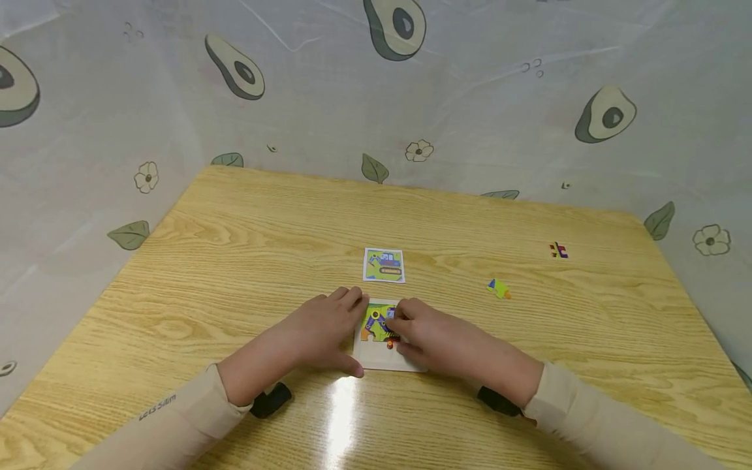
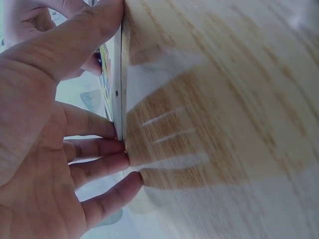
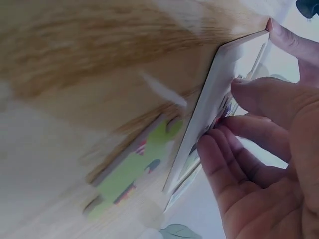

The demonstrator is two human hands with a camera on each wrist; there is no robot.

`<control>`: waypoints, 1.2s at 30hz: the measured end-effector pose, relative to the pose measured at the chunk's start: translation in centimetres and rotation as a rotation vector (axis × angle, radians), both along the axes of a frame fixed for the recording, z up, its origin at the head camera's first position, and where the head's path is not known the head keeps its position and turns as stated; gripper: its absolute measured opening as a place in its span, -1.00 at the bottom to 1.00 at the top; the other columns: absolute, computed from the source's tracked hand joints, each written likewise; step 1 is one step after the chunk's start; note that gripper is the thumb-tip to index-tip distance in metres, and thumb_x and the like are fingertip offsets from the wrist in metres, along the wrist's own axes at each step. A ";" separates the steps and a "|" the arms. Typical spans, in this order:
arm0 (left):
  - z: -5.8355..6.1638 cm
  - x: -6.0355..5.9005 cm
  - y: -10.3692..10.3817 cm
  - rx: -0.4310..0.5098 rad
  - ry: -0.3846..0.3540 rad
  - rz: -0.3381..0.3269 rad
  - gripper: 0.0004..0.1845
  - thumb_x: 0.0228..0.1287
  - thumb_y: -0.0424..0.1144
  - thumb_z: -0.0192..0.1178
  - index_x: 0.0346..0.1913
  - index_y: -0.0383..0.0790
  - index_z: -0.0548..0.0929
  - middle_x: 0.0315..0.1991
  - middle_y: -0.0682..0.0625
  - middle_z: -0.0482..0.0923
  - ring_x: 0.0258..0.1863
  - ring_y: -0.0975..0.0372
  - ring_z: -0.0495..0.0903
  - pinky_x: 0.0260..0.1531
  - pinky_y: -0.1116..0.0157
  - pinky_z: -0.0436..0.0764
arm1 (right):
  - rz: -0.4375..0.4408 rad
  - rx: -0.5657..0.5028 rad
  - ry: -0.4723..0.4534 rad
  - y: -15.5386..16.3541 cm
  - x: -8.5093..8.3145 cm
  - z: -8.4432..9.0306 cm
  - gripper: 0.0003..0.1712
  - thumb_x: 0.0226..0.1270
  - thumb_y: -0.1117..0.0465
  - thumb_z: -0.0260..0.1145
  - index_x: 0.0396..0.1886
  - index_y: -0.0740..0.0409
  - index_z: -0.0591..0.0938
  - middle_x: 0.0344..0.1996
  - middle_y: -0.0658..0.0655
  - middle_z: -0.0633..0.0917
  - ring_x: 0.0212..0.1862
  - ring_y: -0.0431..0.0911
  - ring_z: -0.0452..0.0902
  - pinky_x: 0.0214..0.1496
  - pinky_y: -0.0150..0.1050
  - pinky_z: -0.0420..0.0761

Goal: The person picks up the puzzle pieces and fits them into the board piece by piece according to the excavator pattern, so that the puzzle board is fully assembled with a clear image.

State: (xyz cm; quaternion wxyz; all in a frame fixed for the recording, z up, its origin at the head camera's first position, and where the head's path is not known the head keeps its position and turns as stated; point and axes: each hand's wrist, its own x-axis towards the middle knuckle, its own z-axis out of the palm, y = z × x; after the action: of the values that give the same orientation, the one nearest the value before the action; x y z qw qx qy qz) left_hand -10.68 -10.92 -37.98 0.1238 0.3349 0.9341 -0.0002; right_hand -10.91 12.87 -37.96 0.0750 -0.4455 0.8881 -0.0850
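Puzzle tray (image 1: 376,359) lies flat on the worktop (image 1: 235,261): thin, stiff, light, likely to skid. Left hand (image 1: 320,333) steadies its left edge, fingers straight. Right hand (image 1: 437,339) seemingly pinches a puzzle piece (image 1: 382,324); best held by its edges.

bright, even | glare on table (image 1: 343,418) | wrist views blurred
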 end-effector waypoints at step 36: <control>0.0 0.0 0.0 0.001 -0.046 0.013 0.24 0.08 0.45 0.41 0.61 -0.33 0.23 0.48 -0.14 0.34 0.43 0.03 0.39 0.33 0.06 0.57 | -0.845 0.020 -0.125 23.6 -11.3 0.7 -0.33 0.63 0.11 0.09 0.17 0.83 0.40 0.01 0.76 0.56 -0.06 0.49 0.57 -0.09 0.24 0.62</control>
State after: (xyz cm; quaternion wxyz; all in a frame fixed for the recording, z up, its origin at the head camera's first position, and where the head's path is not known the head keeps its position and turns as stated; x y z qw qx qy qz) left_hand -10.72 -10.89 -37.94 0.1449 0.3288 0.9332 0.0088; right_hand -22.19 36.50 -37.24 0.0917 -0.0358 0.9871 -0.1264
